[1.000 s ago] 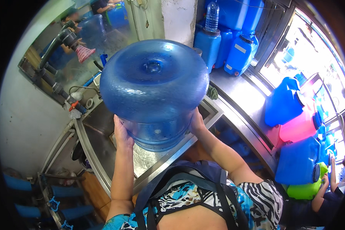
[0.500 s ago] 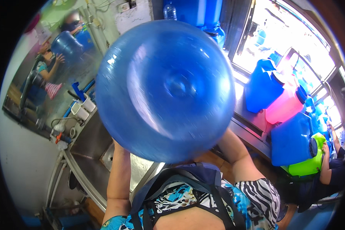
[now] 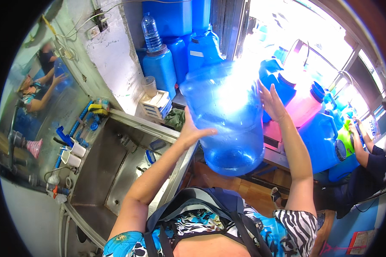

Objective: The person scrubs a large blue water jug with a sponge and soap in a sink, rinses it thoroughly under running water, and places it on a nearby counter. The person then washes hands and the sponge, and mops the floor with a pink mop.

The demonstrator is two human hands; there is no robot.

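Observation:
A large see-through blue water jug (image 3: 227, 128) is held up in front of me, between my two hands, above the floor beside the sink. My left hand (image 3: 194, 132) presses against its left side, thumb stretched across the near wall. On its right side lies my right hand (image 3: 272, 103), fingers pointing up and somewhat spread. The jug's rounded end hangs low, toward me; glare washes out its upper part, and I cannot make out its neck.
A steel sink (image 3: 96, 171) lies to the left. Behind stand blue containers (image 3: 159, 68), one topped by a clear bottle (image 3: 150, 32). Blue jerrycans (image 3: 319, 139) and a pink one (image 3: 302, 103) line the right bench. Another person's hands (image 3: 358, 130) are by a green container (image 3: 345, 139).
The jug has come down from close before my view and tipped, its round end swinging from facing me to low. Both my hands, hidden before, now show at its sides. The view has shifted.

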